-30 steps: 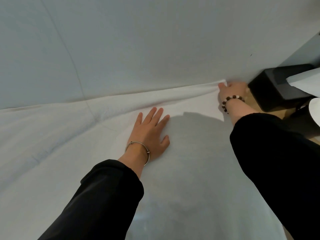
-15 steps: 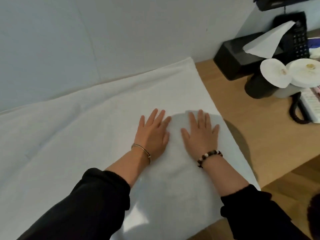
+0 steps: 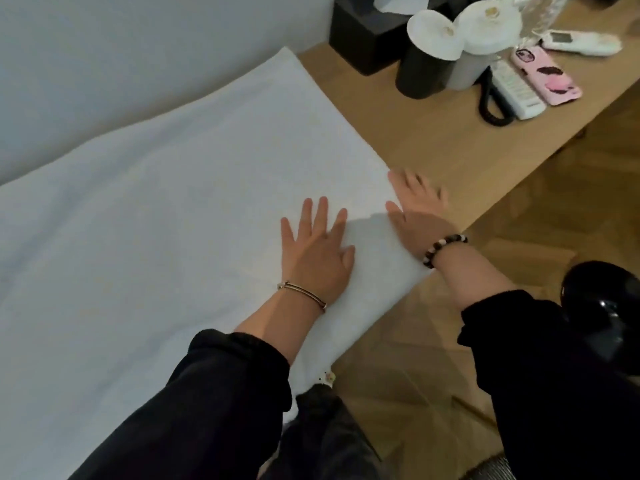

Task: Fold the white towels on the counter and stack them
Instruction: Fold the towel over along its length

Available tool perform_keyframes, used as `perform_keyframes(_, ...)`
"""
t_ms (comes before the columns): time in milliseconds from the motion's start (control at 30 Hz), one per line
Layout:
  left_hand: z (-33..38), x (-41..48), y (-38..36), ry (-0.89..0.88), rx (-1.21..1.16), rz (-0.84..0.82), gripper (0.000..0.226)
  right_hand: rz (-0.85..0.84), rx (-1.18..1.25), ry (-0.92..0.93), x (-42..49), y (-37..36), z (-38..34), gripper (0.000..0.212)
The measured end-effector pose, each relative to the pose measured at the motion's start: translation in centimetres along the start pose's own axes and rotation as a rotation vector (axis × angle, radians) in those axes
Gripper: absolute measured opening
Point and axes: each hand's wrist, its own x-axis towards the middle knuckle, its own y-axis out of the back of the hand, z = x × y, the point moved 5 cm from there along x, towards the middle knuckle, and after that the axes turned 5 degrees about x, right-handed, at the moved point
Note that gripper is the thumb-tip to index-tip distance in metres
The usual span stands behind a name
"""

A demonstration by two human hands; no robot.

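A large white towel (image 3: 166,216) lies spread flat across the wooden counter (image 3: 426,133), reaching from the left edge of view to the counter's middle. My left hand (image 3: 317,249) presses palm-down on the towel near its right end, fingers straight and spread. My right hand (image 3: 417,213), blurred with motion, lies flat over the towel's right edge, fingers extended, partly over the bare wood. Both wrists wear bracelets and both arms are in black sleeves.
At the counter's far right stand a black tissue box (image 3: 363,39), a black cup (image 3: 422,71) and a grey cup (image 3: 474,64) topped with white rolls, a white remote (image 3: 516,88), a pink phone (image 3: 545,76). A grey wall runs behind. Wood floor lies below right.
My right hand has slid rightward from the towel's middle to its right edge. My left hand stays pressed flat. The view has tilted down and right, showing more counter and floor.
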Motion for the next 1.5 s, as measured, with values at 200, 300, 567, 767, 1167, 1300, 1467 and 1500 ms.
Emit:
perform_keyframes(200, 0.7, -0.7, -0.4, -0.063, 0.063, 0.09, 0.059, 0.435, 0.324, -0.319, -6.7, 1.3, 7.8, 0.027)
perform_keyframes(300, 0.8, -0.6, -0.5, -0.057, 0.093, 0.08, 0.059, 0.465, 0.804, -0.651, -7.7, -1.3, 7.7, 0.035)
perform_keyframes(567, 0.6, -0.6, -0.6, -0.041, 0.164, 0.045, 0.063, 0.525, 1.101, -0.88, -9.2, -6.4, 6.5, 0.048)
perform_keyframes(767, 0.6, -0.5, -0.4, -0.043, 0.131, 0.051, 0.062, 0.63, 0.776, -0.915, -8.9, -4.6, 7.1, 0.046)
perform_keyframes(1167, 0.1, -0.7, 0.8, -0.069, -0.077, -0.033, 0.056, 0.149, -0.05, -0.211, -7.8, -2.0, -1.7, 0.054)
perform_keyframes(1300, -3.8, -2.9, 2.5, -0.088, -0.127, -0.112, 0.053, 0.043, -0.118, -0.078, -8.2, -2.8, -8.5, 0.056)
perform_keyframes(1467, -13.7, -11.4, 2.6, 0.251, 0.068, -0.087, 0.057, -0.089, -0.124, 0.251, -9.7, -4.6, -20.5, 0.056)
perform_keyframes(1500, -15.2, -13.3, 2.6, 0.294, 0.086, -0.074, 0.057, -0.096, -0.106, 0.306, -10.3, -4.9, -22.8, 0.056)
